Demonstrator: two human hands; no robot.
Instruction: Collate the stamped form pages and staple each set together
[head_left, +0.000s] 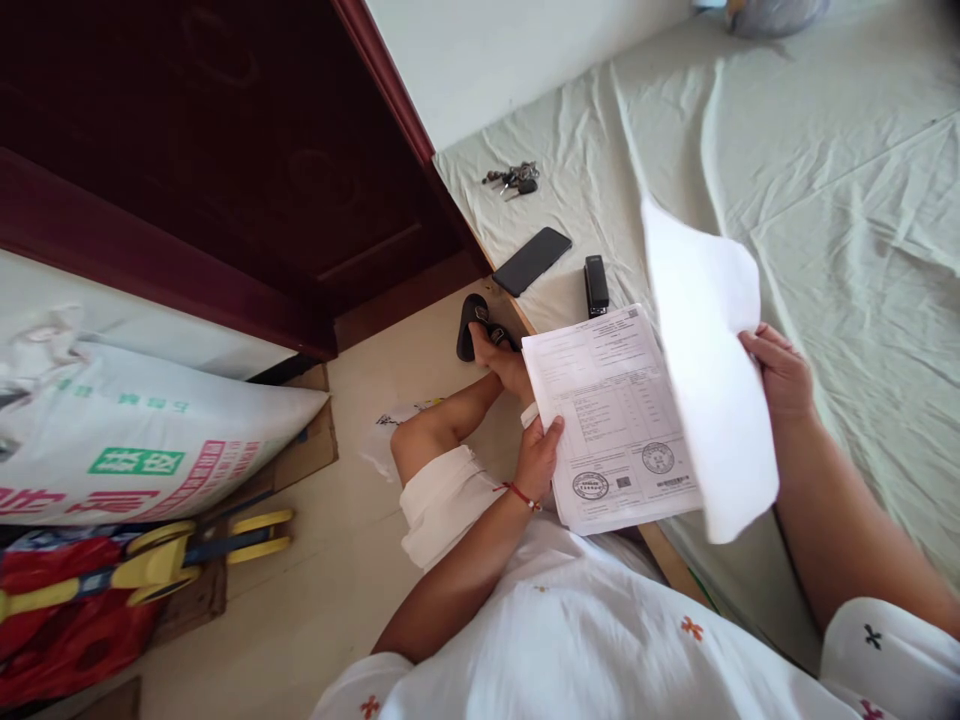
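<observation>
- The left hand [538, 455], just below the middle of the frame, grips the left edge of a stack of papers [611, 420]; the thumb lies on the printed top page and the other fingers are hidden under the stack.
- The stack sits in the middle of the frame, held up over the person's lap, with its top page showing tables of print and two round stamps near its lower edge.
- The right hand [780, 370], right of centre, holds a loose white sheet [709, 375] lifted off the stack; its fingers curl round the sheet's right edge, pinching it.
- The lifted sheet stands tilted and blurred, and it covers the right part of the stack.
- A bed sheet [825, 200], pale and creased, fills the upper right of the frame.
- On it, above the stack, lie a dark phone [532, 261], a black stapler [596, 285] just right of it, and a bunch of keys [512, 180] further up.
- A dark red door [225, 150] takes the upper left.
- A printed sack [142, 440] lies at the left edge, above a yellow and red item in the lower left corner.
- The person's foot wears a black sandal [472, 325] on the floor, left of the stack.
</observation>
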